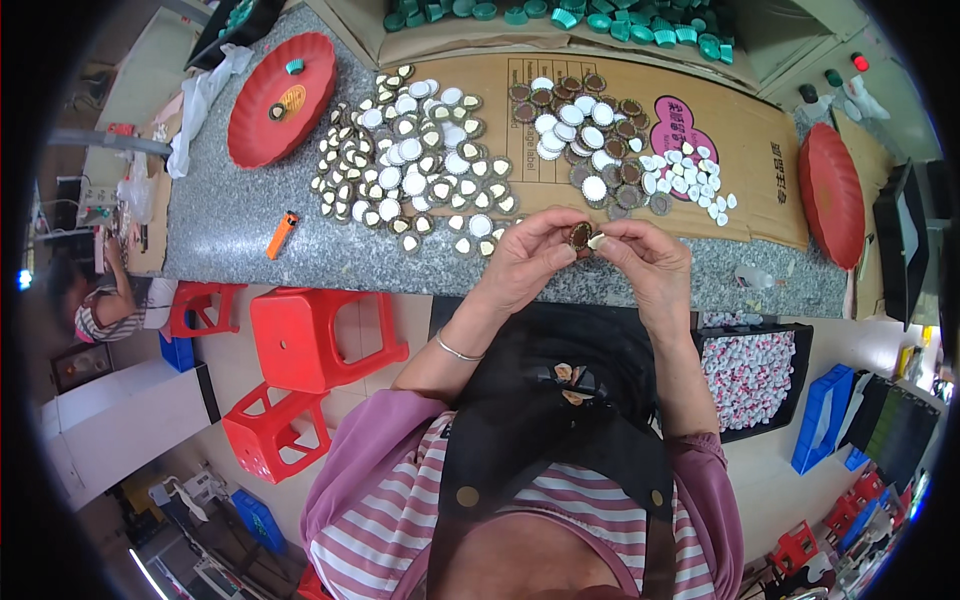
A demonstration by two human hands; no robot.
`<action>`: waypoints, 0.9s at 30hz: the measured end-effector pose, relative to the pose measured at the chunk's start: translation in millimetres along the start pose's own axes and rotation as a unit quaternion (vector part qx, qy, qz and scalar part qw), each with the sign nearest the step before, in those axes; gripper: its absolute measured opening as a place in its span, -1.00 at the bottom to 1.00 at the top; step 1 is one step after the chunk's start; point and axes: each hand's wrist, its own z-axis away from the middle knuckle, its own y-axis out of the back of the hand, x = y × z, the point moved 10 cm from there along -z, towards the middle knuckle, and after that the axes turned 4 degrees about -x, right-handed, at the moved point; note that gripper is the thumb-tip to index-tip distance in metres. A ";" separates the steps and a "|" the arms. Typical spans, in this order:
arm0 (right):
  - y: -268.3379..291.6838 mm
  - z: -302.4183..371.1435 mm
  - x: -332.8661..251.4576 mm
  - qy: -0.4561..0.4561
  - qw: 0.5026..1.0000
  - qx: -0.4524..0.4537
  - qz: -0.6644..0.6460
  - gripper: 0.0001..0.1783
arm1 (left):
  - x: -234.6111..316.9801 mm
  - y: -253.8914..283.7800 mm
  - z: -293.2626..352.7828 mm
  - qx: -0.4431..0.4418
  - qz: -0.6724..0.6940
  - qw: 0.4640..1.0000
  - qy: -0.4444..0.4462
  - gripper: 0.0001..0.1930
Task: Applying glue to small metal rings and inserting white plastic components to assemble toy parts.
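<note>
Over the near edge of the table, my left hand point(525, 262) pinches a small round brown disc with a crimped rim point(580, 236). My right hand point(652, 262) grips a small cream-white piece point(597, 241) between thumb and fingers, close against the disc. Beyond my hands lies a group of brown and white crimped discs point(594, 187). To its right, small white rounded pieces point(690, 178) are scattered on the cardboard. On the left spreads a large pile of crimped discs point(412, 152), many with a cream piece in their middle.
Flat cardboard point(480, 95) covers part of the speckled grey table point(215, 225). Red fluted trays point(310, 75) stand at both sides; an orange lighter point(282, 235) lies at left. Green cups point(600, 22) fill a back shelf. Red stools point(300, 335) and a black crate point(745, 380) stand below.
</note>
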 end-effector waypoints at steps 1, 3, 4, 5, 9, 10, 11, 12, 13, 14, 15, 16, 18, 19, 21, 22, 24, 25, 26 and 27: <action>0.2 0.5 0.5 0.002 1.000 0.001 -0.006 -0.85 | 0.0 0.1 0.3 -0.003 -0.011 1.000 -0.004 -0.65; -1.5 0.3 1.4 -0.005 1.000 -0.001 -0.008 -0.86 | 0.0 -1.0 0.1 -0.007 -0.022 1.000 -0.006 -0.65; -2.3 0.1 2.5 -0.013 1.000 -0.005 -0.009 -0.87 | -0.2 -1.4 -0.1 -0.006 -0.020 1.000 -0.004 -0.65; -1.1 -0.2 3.1 -0.012 1.000 -0.003 -0.010 -0.87 | -0.5 -1.8 -0.2 -0.006 -0.018 1.000 -0.003 -0.65; -2.4 -2.8 5.7 -0.008 1.000 -0.021 0.002 -0.87 | -0.1 -4.0 -0.5 -0.007 -0.036 0.999 -0.006 -0.65; -2.6 -2.9 7.0 -0.011 1.000 -0.024 0.008 -0.87 | 0.9 -4.7 -0.5 -0.005 -0.041 0.999 -0.008 -0.65; -2.5 -3.0 7.8 -0.011 1.000 -0.024 0.007 -0.87 | 1.8 -4.9 -0.4 -0.003 -0.045 0.999 -0.011 -0.65; -2.5 -3.0 8.1 -0.010 1.000 -0.025 0.005 -0.88 | 1.7 -5.2 -0.4 -0.003 -0.045 0.999 -0.011 -0.65; -2.6 -2.9 8.1 -0.009 1.000 -0.026 0.002 -0.88 | 2.4 -5.5 -0.3 -0.003 -0.048 0.999 -0.014 -0.65; -2.7 -2.7 7.1 -0.009 1.000 -0.027 0.002 -0.88 | 3.2 -5.6 -0.1 -0.003 -0.051 0.999 -0.017 -0.65; -0.7 -2.0 5.0 -0.007 1.000 -0.018 -0.006 -0.88 | 2.9 -5.7 0.0 -0.003 -0.051 0.999 -0.017 -0.65; 1.4 -1.5 3.8 -0.006 1.000 -0.009 -0.013 -0.87 | 0.7 -4.2 0.3 0.001 -0.022 1.000 -0.010 -0.65; 9.8 -0.5 5.2 0.002 1.000 0.010 -0.016 -0.87 | -1.9 -2.0 0.9 0.005 0.008 1.000 -0.002 -0.65; 16.0 0.0 5.1 0.010 0.999 0.030 -0.018 -0.86 | -3.3 -0.7 1.3 0.008 0.027 1.000 0.001 -0.64; 18.3 0.6 6.0 0.009 0.999 0.028 -0.017 -0.85 | -5.0 1.2 2.0 0.011 0.045 0.999 0.005 -0.64; 18.5 1.0 6.3 0.008 0.999 0.028 -0.016 -0.84 | -6.6 1.8 2.4 0.012 0.051 0.999 0.010 -0.64; 16.2 1.7 6.0 0.007 1.000 0.025 -0.019 -0.85 | -8.3 1.4 2.7 0.012 0.056 0.998 0.016 -0.64; 14.6 2.0 5.9 0.005 1.000 0.022 -0.021 -0.85 | -8.8 2.0 2.9 0.019 0.053 0.998 0.016 -0.64; 13.9 2.5 5.1 0.005 1.000 0.022 -0.021 -0.85 | -9.3 2.5 3.0 0.026 0.051 0.998 0.017 -0.64; 12.1 2.9 4.6 0.003 1.000 0.017 -0.024 -0.86 | -9.3 1.5 2.6 0.026 0.050 0.998 0.017 -0.64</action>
